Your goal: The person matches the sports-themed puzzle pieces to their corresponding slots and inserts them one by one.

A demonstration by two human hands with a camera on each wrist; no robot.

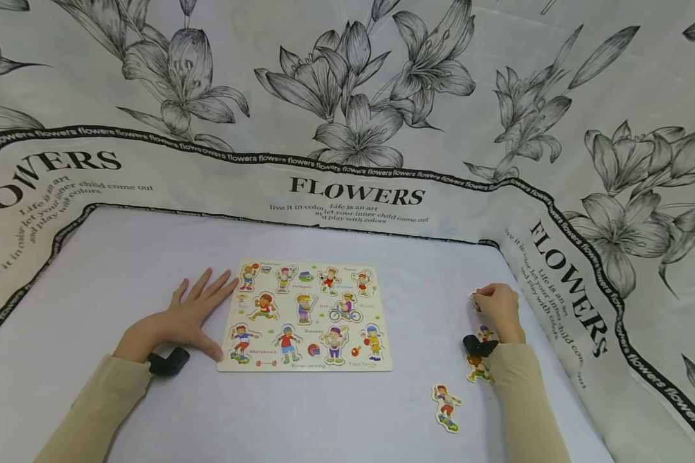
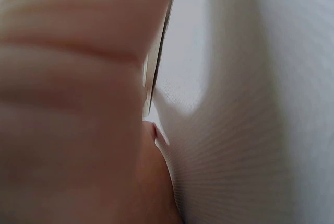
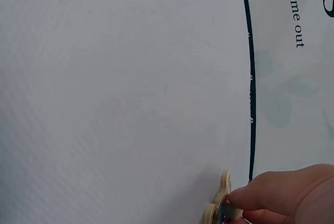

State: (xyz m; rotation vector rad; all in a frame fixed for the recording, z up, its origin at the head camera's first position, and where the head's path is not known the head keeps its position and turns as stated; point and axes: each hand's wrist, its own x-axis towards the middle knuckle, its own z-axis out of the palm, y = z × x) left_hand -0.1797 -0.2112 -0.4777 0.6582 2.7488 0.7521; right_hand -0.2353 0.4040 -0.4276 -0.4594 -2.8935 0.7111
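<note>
Right hand (image 1: 498,312): thumb and fingertips are pinched together on a thin figure piece (image 3: 211,213). The piece projects beyond the fingertips with its edge showing in the right wrist view; whether it is fully clear of the bench (image 1: 255,418) cannot be told. For a sound hold, pinch across the two flat faces near the middle of the piece, with light, even pressure, so that it should neither twist nor slip. Leave the lower outline exposed.

Left hand (image 1: 182,321): fingers are straight and spread, gripping nothing. The index fingertip and thumb tip lie at the near side of the picture board (image 1: 243,367), which is just to the right of this hand and well to the left of the right hand. Spread contact of this kind should serve to brace the board; press against the edge, and do not cover the figures.

Caution: a capped figure (image 1: 484,333) and a running figure (image 1: 479,368) lie just below the right hand, partly hidden by the wrist and its camera (image 1: 479,345). A skateboarder figure (image 1: 446,408) lies farther below and to the left. Raise the wrist before any sideways travel; a low sleeve could drag these pieces.
</note>
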